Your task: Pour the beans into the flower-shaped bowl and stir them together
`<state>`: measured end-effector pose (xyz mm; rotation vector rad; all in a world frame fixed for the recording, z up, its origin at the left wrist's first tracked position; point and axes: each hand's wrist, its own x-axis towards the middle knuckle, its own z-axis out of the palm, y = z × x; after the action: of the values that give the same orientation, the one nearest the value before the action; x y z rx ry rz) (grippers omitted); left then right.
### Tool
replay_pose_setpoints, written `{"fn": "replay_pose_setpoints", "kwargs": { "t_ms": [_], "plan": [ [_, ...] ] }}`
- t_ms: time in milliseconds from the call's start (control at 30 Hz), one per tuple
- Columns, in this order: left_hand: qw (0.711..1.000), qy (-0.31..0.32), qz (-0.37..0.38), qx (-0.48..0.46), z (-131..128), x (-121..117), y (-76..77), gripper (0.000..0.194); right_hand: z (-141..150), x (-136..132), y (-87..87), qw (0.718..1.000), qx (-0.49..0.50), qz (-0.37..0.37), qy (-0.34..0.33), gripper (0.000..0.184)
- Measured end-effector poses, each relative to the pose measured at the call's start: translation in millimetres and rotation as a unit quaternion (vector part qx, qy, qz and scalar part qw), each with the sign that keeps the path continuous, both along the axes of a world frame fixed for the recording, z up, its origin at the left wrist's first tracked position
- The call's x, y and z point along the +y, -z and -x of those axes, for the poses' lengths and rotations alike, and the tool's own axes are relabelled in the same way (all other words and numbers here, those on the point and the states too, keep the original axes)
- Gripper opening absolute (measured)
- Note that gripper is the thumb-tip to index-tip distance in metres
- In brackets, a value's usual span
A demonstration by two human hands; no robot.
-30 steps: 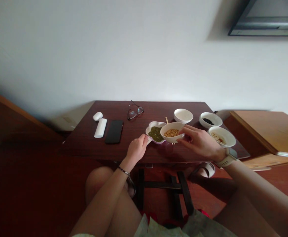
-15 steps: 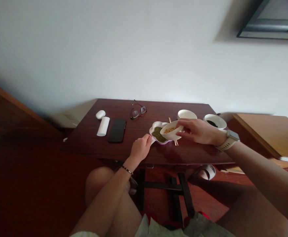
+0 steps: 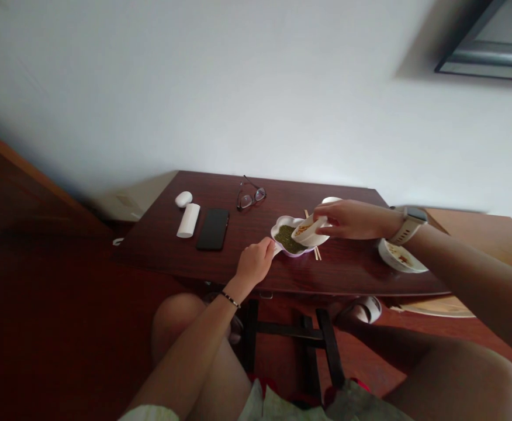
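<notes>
Hands both busy: the left hand (image 3: 254, 261) pinches the pale handle (image 3: 277, 249) of a scalloped dish (image 3: 298, 222), grainy green beans (image 3: 286, 238) inside. Just beyond, the right hand (image 3: 346, 219) pinches a smooth white bowl (image 3: 315, 238), tipped right over that dish! Roundish tan beans (image 3: 300, 230) near the low lip; too steep a tilt or a slipping grip could scatter them across the glossy surface (image 3: 245, 225). Farther off, thin-framed eyeglasses (image 3: 253, 199).

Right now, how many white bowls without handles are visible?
3: tilted bowl in the right hand, far bowl partly behind that hand, near bowl below the watch. Others may be hidden.
</notes>
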<state>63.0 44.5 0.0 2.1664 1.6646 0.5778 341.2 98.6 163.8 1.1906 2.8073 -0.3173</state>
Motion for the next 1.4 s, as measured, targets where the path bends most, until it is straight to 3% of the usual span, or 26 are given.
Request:
{"fn": "replay_pose_setpoints", "kwargs": {
  "t_ms": [333, 700, 1400],
  "plan": [
    [1.000, 0.004, -0.003, 0.004, 0, 0, 0.0, 0.047, 4, 6, -1.7, 0.999, -0.027, 0.022, -0.025, 0.025],
    [1.000, 0.004, 0.003, 0.008, 0, 0, -1.3, 0.047, -2, 8, 0.7, 0.999, -0.034, 0.021, -0.028, 0.025],
    [1.000, 0.005, 0.001, -0.001, 0, -2, 0.0, 0.047, 1, 9, -11.5, 0.997, -0.061, 0.013, -0.052, 0.018]
  ]
}}
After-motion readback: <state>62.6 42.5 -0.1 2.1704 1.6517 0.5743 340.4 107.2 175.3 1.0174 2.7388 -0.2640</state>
